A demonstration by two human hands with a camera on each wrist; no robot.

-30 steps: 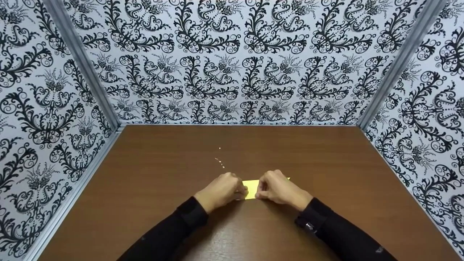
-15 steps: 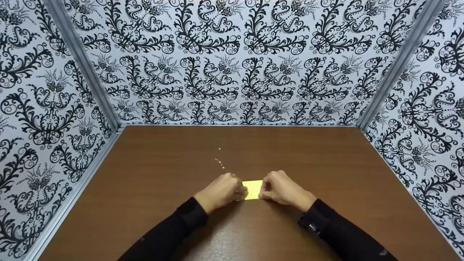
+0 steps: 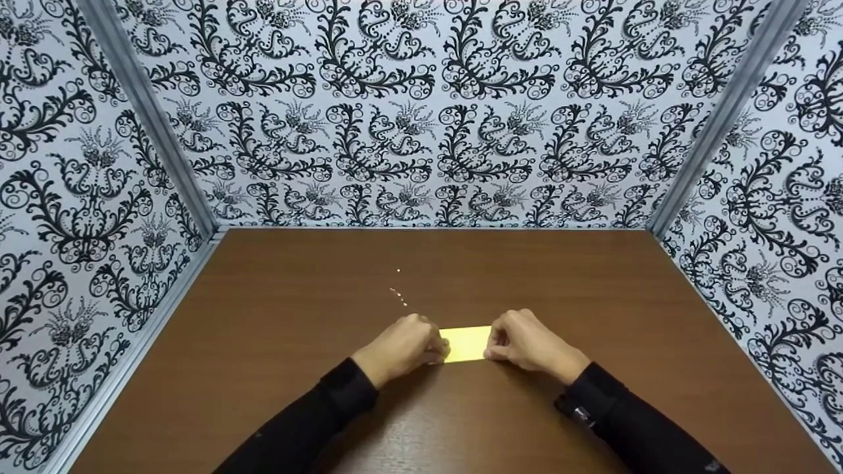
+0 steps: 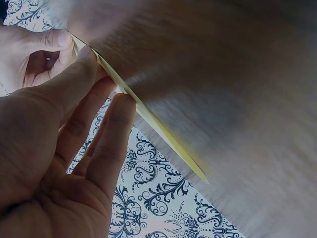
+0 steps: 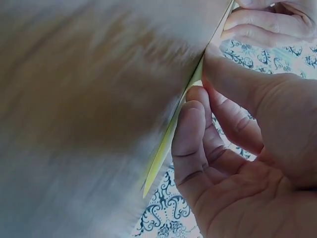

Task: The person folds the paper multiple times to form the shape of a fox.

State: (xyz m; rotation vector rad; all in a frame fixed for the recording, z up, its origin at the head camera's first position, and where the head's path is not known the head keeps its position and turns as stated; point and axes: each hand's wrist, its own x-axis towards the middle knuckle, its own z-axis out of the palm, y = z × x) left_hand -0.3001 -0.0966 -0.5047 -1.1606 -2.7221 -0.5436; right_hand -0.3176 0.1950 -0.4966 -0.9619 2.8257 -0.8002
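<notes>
On a dial centred on the paper (image 3: 467, 344) in the head view, white walls (image 3: 388, 145) with black scrollwork bound the space at 9, 12 and 3 o'clock, and grey posts (image 3: 155, 125) stand where they meet, toward 10 and 2. The brown table (image 3: 316, 263) ends at the 12 o'clock wall; its sides flare toward 8 and 4, and it runs out of view at 6. Broad stretches of wood lie between the hands and the side edges, giving room at 9 and 3, with a shorter stretch toward 12. The grain runs crosswise, and a soft sheen shows toward 6. Black sleeves (image 3: 303, 421) come in from 8 and 4. The left hand (image 3: 402, 352) pinches the paper's 9 o'clock end; the right hand (image 3: 530, 342) pinches its 3 o'clock end, thumb against finger. The paper sits between them, near the middle of the table: a bright yellow oblong, tilted slightly up toward 3. Edge-on in the wrist views it is a thin strip, with a paler band beside the yellow. Tiny pale specks (image 3: 404, 304) trail toward 10; whether bits or glints, I cannot tell.
</notes>
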